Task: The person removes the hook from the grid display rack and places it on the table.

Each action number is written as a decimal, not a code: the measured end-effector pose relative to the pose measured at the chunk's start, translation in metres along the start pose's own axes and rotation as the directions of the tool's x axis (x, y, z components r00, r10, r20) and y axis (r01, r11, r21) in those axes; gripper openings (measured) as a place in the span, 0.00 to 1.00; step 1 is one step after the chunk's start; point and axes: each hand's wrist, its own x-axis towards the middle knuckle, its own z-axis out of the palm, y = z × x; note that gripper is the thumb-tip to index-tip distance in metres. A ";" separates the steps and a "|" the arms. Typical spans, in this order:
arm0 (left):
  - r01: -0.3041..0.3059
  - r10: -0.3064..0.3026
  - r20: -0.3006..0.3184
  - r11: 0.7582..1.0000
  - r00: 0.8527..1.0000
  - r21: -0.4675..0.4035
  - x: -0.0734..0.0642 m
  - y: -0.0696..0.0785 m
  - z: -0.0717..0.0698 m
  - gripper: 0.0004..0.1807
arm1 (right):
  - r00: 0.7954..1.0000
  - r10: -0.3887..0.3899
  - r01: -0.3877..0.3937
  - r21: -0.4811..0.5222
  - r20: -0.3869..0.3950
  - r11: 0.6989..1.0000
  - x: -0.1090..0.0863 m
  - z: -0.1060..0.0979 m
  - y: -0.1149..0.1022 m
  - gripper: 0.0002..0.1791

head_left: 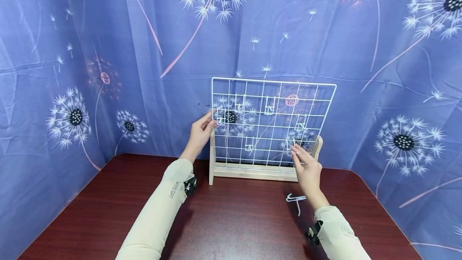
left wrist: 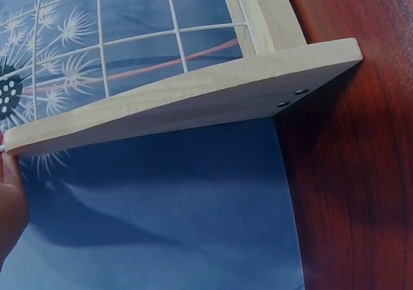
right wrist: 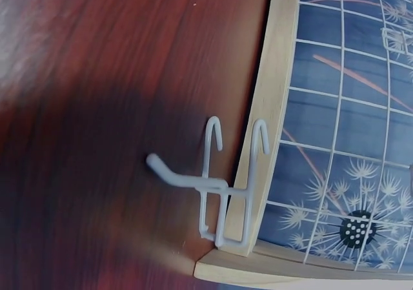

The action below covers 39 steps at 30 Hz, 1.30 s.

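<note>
Gripping the grid [head_left: 270, 126] with our left hand [head_left: 200, 132], we pinch a hook [head_left: 289, 144] in our right hand [head_left: 306, 168]; it should seat level.

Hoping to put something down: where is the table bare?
The middle of the table, between the left sleeve and right sleeve, before the wooden base; also left of the left sleeve. It's crowded at right, where a loose hook lies near the right hand.
</note>
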 end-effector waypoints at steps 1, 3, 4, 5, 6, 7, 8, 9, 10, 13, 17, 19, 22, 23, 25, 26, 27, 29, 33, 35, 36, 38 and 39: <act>0.006 -0.006 -0.003 1.000 1.000 0.008 0.000 0.000 0.000 0.23 | 1.000 -0.010 0.010 0.003 0.010 1.000 0.000 0.000 0.000 0.09; 0.011 -0.011 -0.007 1.000 1.000 0.011 0.000 0.000 0.000 0.23 | 0.999 -0.032 0.032 0.009 0.027 0.999 0.000 -0.001 -0.001 0.09; 0.012 -0.012 -0.007 1.000 1.000 0.012 0.000 0.000 0.000 0.23 | 0.998 -0.045 0.045 0.013 0.033 0.999 0.000 -0.001 -0.001 0.09; 0.016 -0.016 -0.007 1.000 1.000 0.011 0.000 0.000 0.000 0.23 | 0.998 -0.055 0.054 0.015 0.040 0.998 -0.001 -0.002 -0.002 0.09; 0.016 -0.016 -0.006 1.000 1.000 0.012 0.001 0.000 0.000 0.23 | 0.997 -0.065 0.065 0.015 0.044 0.998 -0.001 -0.002 -0.002 0.10; 0.016 -0.016 -0.003 1.000 1.000 0.005 0.001 0.000 0.000 0.23 | 0.996 -0.076 0.075 0.017 0.047 0.997 -0.001 -0.002 -0.003 0.10; 0.016 -0.016 -0.001 1.000 1.000 0.001 0.001 -0.001 0.000 0.23 | 0.995 -0.088 0.087 0.019 0.050 0.996 -0.001 -0.002 -0.003 0.10; 0.018 -0.018 0.000 1.000 1.000 -0.005 0.002 -0.003 0.000 0.23 | 0.994 -0.099 0.098 0.023 0.053 0.995 -0.002 -0.002 -0.003 0.11; 0.020 -0.020 -0.001 1.000 1.000 -0.012 0.003 -0.007 -0.001 0.23 | 0.993 -0.105 0.104 0.030 0.057 0.994 -0.003 -0.002 -0.004 0.12; 0.007 -0.007 -0.010 1.000 1.000 -0.010 0.007 -0.019 -0.001 0.23 | 0.989 -0.116 0.112 0.048 0.089 0.993 -0.004 -0.004 -0.006 0.12; 0.000 0.001 -0.027 1.000 1.000 0.007 0.009 -0.027 -0.002 0.23 | 0.982 -0.130 0.123 0.060 0.136 0.991 -0.007 -0.007 -0.009 0.13; 0.004 -0.004 -0.034 1.000 0.999 0.015 0.009 -0.028 -0.001 0.23 | 0.978 -0.135 0.129 0.052 0.156 0.990 -0.008 -0.008 -0.011 0.13; 0.000 0.001 -0.045 1.000 0.999 0.022 0.011 -0.033 -0.001 0.23 | 0.972 -0.160 0.155 0.041 0.171 0.987 -0.010 -0.010 -0.013 0.15; -0.001 0.002 -0.044 1.000 0.999 0.022 0.011 -0.033 -0.001 0.23 | 0.971 -0.165 0.160 0.042 0.174 0.986 -0.011 -0.011 -0.014 0.15; -0.001 0.002 -0.042 1.000 0.999 0.021 0.011 -0.033 -0.001 0.23 | 0.969 -0.176 0.169 0.052 0.175 0.984 -0.013 -0.012 -0.014 0.16; -0.002 0.003 -0.041 1.000 0.999 0.019 0.011 -0.033 -0.001 0.23 | 0.967 -0.185 0.177 0.061 0.175 0.982 -0.014 -0.013 -0.014 0.17; -0.002 0.002 -0.039 1.000 0.999 0.017 0.011 -0.033 -0.001 0.23 | 0.965 -0.194 0.184 0.069 0.176 0.980 -0.015 -0.013 -0.014 0.17; 0.001 0.000 -0.036 1.000 0.999 0.013 0.011 -0.032 -0.001 0.23 | 0.961 -0.205 0.192 0.084 0.187 0.978 -0.017 -0.014 -0.015 0.17; 0.002 -0.002 -0.039 1.000 0.999 0.013 0.011 -0.032 0.000 0.23 | 0.946 -0.235 0.219 0.093 0.224 0.971 -0.019 -0.016 -0.014 0.18; 0.003 -0.003 -0.042 1.000 0.999 0.017 0.010 -0.031 -0.001 0.23 | 0.938 -0.245 0.227 0.098 0.244 0.969 -0.021 -0.018 -0.014 0.19; 0.005 -0.004 -0.043 1.000 0.999 0.017 0.010 -0.031 -0.001 0.23 | 0.933 -0.253 0.235 0.099 0.255 0.967 -0.022 -0.019 -0.014 0.20; 0.011 -0.010 -0.041 1.000 0.999 0.022 0.010 -0.031 -0.001 0.23 | 0.924 -0.262 0.244 0.097 0.279 0.965 -0.024 -0.021 -0.014 0.21; 0.016 -0.015 -0.040 1.000 0.999 0.022 0.010 -0.030 -0.001 0.23 | 0.919 -0.265 0.247 0.098 0.292 0.964 -0.025 -0.022 -0.013 0.22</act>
